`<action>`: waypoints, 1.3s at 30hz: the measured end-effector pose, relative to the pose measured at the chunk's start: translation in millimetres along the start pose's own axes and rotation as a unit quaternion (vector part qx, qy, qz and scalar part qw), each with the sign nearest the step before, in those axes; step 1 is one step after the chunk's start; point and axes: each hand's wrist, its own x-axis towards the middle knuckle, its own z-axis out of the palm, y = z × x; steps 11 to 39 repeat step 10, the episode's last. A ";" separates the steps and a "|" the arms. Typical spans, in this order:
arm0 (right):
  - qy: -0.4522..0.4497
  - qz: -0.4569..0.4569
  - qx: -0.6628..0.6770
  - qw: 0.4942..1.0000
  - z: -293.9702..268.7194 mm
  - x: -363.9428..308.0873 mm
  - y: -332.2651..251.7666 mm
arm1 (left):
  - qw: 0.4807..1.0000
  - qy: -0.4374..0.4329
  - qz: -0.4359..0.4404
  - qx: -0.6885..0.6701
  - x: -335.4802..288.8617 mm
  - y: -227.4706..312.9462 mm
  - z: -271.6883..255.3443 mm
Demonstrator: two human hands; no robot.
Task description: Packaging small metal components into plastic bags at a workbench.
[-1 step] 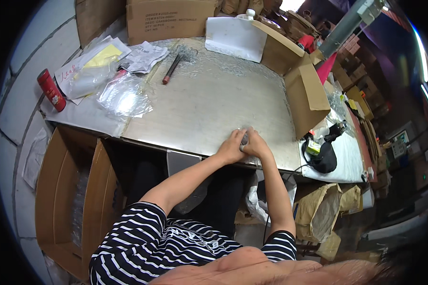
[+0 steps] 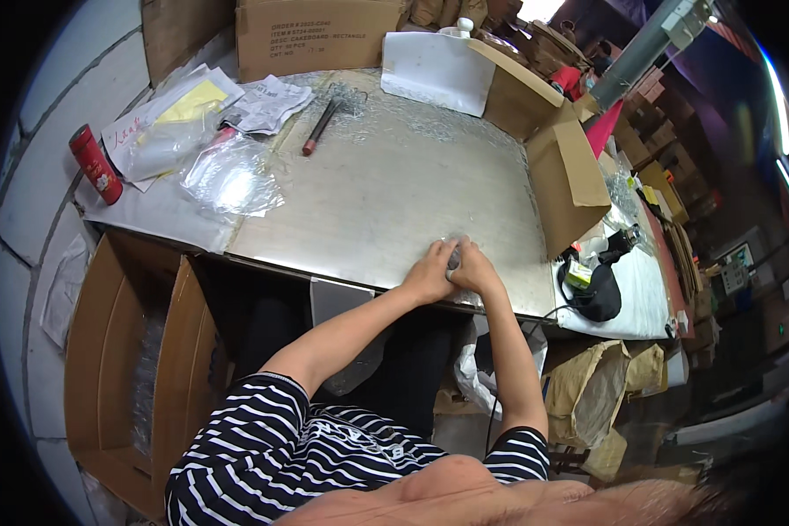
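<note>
My left hand (image 2: 428,274) and my right hand (image 2: 476,268) meet at the near edge of the metal-topped table (image 2: 394,193). Their fingers close round a small greyish, see-through plastic piece (image 2: 454,255), mostly covered by the hands. Its exact kind cannot be made out. A ring sits on a finger of the right hand. Crumpled clear film shows just below the hands at the edge. Farther off on the tabletop lies a dark stick-like tool with a red end (image 2: 311,145), beside thin clear film (image 2: 351,98).
Papers (image 2: 171,114), clear bags (image 2: 232,180) and a red cylinder (image 2: 96,165) lie at left. A cardboard barrier (image 2: 565,175) borders the right side, near a black corded tool (image 2: 600,294). An open carton (image 2: 114,342) stands below left; a closed carton (image 2: 316,39) stands behind.
</note>
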 end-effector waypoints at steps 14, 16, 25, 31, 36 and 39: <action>0.038 0.033 -0.082 0.995 15.5 -0.1 -12.7 | 0.992 -0.109 -0.045 0.044 -25.8 28.4 -50.6; 0.038 0.033 -0.082 0.995 15.5 -0.1 -12.7 | 0.992 -0.109 -0.045 0.044 -25.8 28.4 -50.6; 0.038 0.033 -0.082 0.995 15.5 -0.1 -12.7 | 0.992 -0.109 -0.045 0.044 -25.8 28.4 -50.6; 0.038 0.033 -0.082 0.995 15.5 -0.1 -12.7 | 0.992 -0.109 -0.045 0.044 -25.8 28.4 -50.6; 0.038 0.033 -0.082 0.995 15.5 -0.1 -12.7 | 0.992 -0.109 -0.045 0.044 -25.8 28.4 -50.6; 0.038 0.033 -0.082 0.995 15.5 -0.1 -12.7 | 0.992 -0.109 -0.045 0.044 -25.8 28.4 -50.6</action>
